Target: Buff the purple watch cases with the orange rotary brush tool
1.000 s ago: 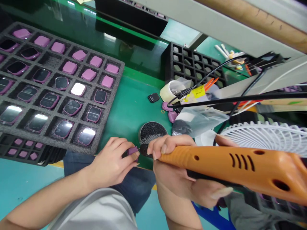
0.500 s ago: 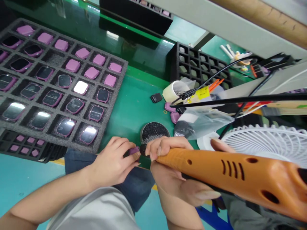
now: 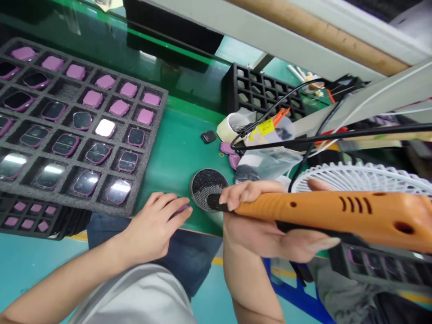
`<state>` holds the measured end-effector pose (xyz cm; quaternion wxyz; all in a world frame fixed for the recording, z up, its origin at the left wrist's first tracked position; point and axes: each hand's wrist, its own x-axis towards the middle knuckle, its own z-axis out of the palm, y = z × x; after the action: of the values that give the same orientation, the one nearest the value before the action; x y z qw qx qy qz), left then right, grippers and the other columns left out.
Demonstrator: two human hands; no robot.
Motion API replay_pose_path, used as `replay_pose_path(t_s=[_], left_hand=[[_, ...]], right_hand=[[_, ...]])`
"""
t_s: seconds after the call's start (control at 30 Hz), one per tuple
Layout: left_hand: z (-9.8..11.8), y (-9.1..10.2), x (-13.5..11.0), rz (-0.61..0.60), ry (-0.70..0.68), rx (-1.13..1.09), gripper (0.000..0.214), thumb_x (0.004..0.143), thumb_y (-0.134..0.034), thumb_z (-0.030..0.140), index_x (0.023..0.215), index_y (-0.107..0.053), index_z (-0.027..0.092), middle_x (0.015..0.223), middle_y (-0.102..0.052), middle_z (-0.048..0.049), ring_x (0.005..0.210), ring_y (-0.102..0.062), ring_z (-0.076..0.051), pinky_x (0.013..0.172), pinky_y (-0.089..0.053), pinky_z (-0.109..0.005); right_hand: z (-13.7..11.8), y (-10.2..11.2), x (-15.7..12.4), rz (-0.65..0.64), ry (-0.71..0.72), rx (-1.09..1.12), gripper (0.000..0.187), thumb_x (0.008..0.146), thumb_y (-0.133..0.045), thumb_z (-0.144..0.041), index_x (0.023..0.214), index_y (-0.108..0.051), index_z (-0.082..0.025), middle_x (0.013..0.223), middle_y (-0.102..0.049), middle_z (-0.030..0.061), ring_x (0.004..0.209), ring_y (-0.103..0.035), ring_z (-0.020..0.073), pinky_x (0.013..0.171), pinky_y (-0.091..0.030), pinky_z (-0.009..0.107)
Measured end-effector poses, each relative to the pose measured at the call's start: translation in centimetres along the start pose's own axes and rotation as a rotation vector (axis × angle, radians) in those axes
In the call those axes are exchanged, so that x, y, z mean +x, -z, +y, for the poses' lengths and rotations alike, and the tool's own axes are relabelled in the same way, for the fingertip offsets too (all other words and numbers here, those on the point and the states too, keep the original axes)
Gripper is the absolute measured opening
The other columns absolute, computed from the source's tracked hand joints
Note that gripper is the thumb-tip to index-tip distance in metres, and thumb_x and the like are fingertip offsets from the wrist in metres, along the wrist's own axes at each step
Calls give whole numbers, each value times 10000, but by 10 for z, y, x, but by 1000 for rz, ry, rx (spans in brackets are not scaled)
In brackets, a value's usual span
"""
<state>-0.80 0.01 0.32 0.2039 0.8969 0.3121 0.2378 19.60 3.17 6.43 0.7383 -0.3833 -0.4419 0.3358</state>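
My left hand [image 3: 153, 229] rests at the near edge of the green table [image 3: 178, 153], fingers closed round a small purple watch case [image 3: 182, 209] that shows only between the fingertips. My right hand [image 3: 266, 225] grips a long orange electric screwdriver [image 3: 324, 216]. Its black tip [image 3: 213, 202] hangs over a round black dish of tiny screws [image 3: 207, 186], a little to the right of the watch case and apart from it.
A grey foam tray [image 3: 148, 171] on the left holds several purple watches. Behind are a black grid tray [image 3: 263, 90], a tape roll [image 3: 229, 126], loose purple parts [image 3: 227, 147], a plastic bag [image 3: 270, 162], cables and a white fan [image 3: 364, 180].
The screwdriver tip has lifted off the watch case and swung right, over the screw dish. My left hand has lowered the case toward the table edge.
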Motion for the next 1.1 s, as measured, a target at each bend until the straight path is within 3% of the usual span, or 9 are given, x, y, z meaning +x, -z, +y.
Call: replay_pose_path(t_s=[0.1, 0.23, 0.4, 0.87, 1.1], left_hand=[[2, 1, 1, -4, 9, -6, 442, 988, -671, 139, 1429, -684, 140, 1505, -602, -219, 1337, -551, -397, 1064, -523, -603], [4, -5, 2, 113, 66, 19, 305, 1055, -735, 344, 1320, -749, 194, 1192, -643, -163, 1091, -588, -334, 922, -565, -533], [4, -10, 1, 162, 75, 3, 246, 1057, -714, 222, 1298, -763, 217, 1200, -646, -137, 1092, -594, -303, 923, -563, -486], [2, -9, 1, 186, 26, -23, 269, 1049, -698, 140, 1317, -716, 157, 1252, -712, -142, 1095, -618, -283, 949, -537, -499], [0, -8, 0, 130, -9, -33, 361, 1016, -616, 30, 1343, -706, 153, 1347, -728, -137, 1155, -600, -294, 977, -520, -498]], right_hand=[[10, 11, 12, 69, 140, 60, 373, 987, -611, -614, 1245, -699, -359, 769, -677, -38, 466, -530, 156, 430, -494, 305], [21, 17, 15, 76, 132, 68, 372, 977, -628, -643, 1192, -697, -347, 729, -693, -46, 426, -527, 150, 385, -485, 284], [23, 13, 11, 93, 130, 63, 357, 943, -678, -615, 1169, -720, -341, 708, -708, -48, 416, -536, 152, 385, -497, 292], [21, 15, 9, 40, 128, 23, 392, 965, -657, -661, 1191, -689, -343, 725, -689, -46, 439, -536, 156, 407, -501, 303], [-13, 15, -6, -28, 28, 15, 487, 1001, -591, -737, 1307, -692, -371, 891, -690, -10, 598, -602, 190, 557, -555, 393]])
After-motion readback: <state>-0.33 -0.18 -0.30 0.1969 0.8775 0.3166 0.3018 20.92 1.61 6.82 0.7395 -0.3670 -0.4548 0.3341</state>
